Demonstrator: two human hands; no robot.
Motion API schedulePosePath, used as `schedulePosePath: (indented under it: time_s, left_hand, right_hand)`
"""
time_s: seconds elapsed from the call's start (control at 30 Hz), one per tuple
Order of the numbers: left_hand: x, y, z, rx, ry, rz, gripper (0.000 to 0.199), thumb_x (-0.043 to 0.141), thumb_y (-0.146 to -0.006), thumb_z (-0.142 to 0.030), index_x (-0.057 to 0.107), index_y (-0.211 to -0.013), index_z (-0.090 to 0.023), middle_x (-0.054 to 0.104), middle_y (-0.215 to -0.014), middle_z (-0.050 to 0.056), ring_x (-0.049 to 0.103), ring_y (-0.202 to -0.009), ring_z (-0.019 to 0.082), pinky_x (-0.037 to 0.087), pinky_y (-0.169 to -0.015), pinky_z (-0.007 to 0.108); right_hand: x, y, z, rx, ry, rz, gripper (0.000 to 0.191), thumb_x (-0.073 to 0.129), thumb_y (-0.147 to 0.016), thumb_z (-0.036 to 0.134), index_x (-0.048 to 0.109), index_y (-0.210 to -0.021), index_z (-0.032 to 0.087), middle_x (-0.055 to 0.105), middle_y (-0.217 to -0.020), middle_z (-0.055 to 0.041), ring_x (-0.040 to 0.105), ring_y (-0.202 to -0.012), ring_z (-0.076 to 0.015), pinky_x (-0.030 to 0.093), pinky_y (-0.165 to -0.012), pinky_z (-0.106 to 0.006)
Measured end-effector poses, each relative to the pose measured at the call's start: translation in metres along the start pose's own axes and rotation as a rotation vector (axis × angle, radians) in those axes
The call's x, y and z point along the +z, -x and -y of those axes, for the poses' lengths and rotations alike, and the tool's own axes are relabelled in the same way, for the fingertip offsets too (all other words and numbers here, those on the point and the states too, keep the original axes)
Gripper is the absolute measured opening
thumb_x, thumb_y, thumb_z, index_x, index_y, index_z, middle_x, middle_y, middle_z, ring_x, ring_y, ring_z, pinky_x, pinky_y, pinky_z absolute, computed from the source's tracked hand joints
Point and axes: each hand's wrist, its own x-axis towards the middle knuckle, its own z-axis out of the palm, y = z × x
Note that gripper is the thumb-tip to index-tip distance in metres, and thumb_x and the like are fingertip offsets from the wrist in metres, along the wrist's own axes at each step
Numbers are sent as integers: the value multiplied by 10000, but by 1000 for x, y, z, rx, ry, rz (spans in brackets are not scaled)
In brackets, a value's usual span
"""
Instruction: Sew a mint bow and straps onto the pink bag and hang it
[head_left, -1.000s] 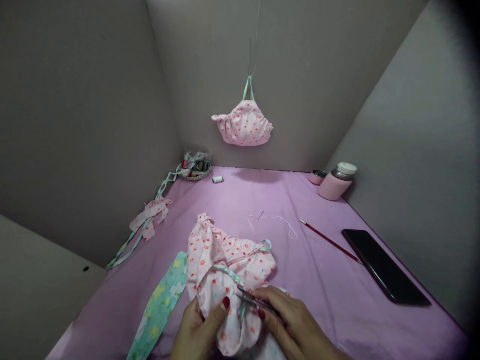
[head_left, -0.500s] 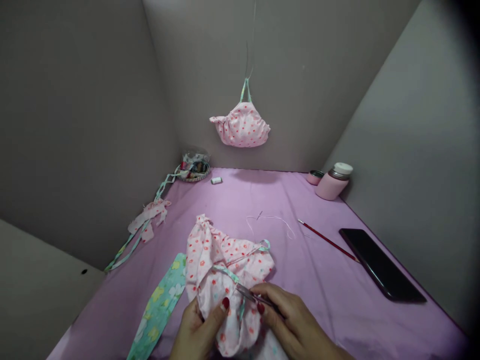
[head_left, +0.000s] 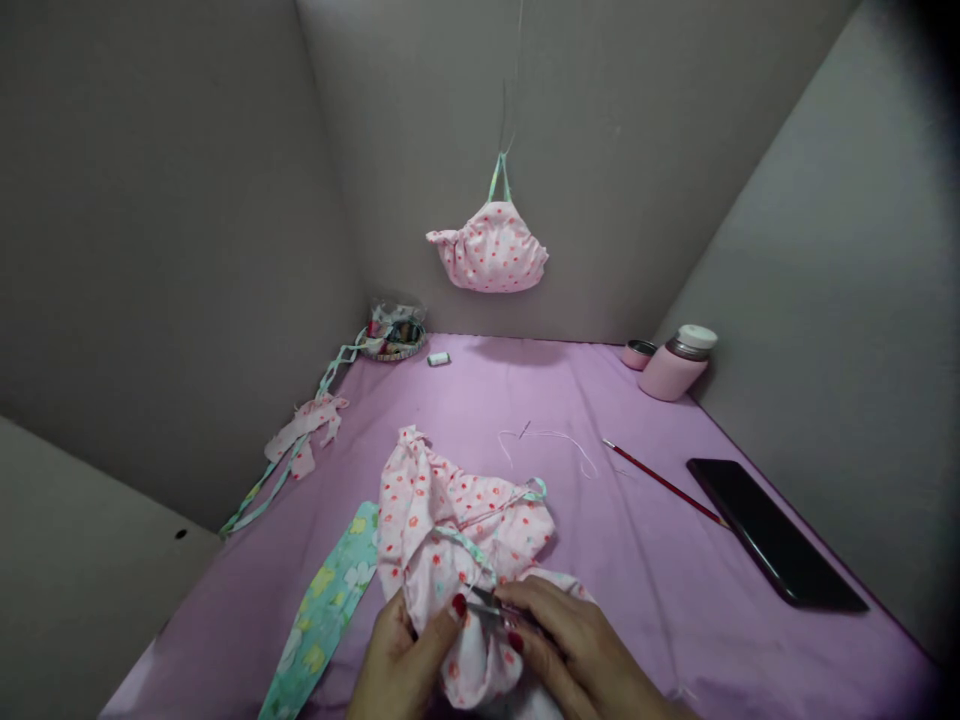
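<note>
Pink cloth [head_left: 427, 500] with red dots lies bunched at the front of the table, with a narrow green strip [head_left: 466, 545] running across it. My left hand [head_left: 409, 650] pinches the cloth's lower left part between thumb and fingers. Small scissors [head_left: 484, 602] are in my right hand [head_left: 574, 645], their blades apart and pointing left at the cloth beside my left thumb. My right fingers hide the scissors' handles. A green floral strip of cloth [head_left: 322, 605] lies left of my left hand.
A threaded needle [head_left: 525, 430] lies beyond the cloth. On the right are a pencil [head_left: 660, 480], a phone [head_left: 776, 530] and a pink jar [head_left: 675, 370]. A thread spool [head_left: 439, 359], a basket [head_left: 394, 350] and fabric scraps [head_left: 304, 430] are leftward. A sewn pouch-like piece [head_left: 495, 250] hangs behind.
The scissors' blades have spread apart and sit slightly lower against the cloth, nearer my left thumb. Both hands keep their grip. The whole view has shifted slightly.
</note>
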Motion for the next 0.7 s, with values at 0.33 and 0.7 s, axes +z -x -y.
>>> schedulePosePath:
  time_s: [0.33, 0.7]
  left_hand:
    - [5, 5, -5, -25, 15, -1, 346, 720, -623, -355, 632, -869, -128, 695, -806, 87, 625, -735, 221, 478, -654, 291]
    - [5, 5, -6, -35, -10, 9, 338, 706, -630, -353, 636, -872, -128, 696, -796, 93, 626, -755, 223, 485, -677, 302]
  right_hand:
    - [3, 4, -4, 102, -94, -2, 188, 423, -879, 220, 546, -1021, 219, 633, -898, -41, 578, -809, -149, 438, -703, -251]
    - [5, 1, -5, 100, -159, -22, 168, 416, -877, 236, 553, -971, 212, 614, -825, -34, 562, -744, -144, 416, -651, -256]
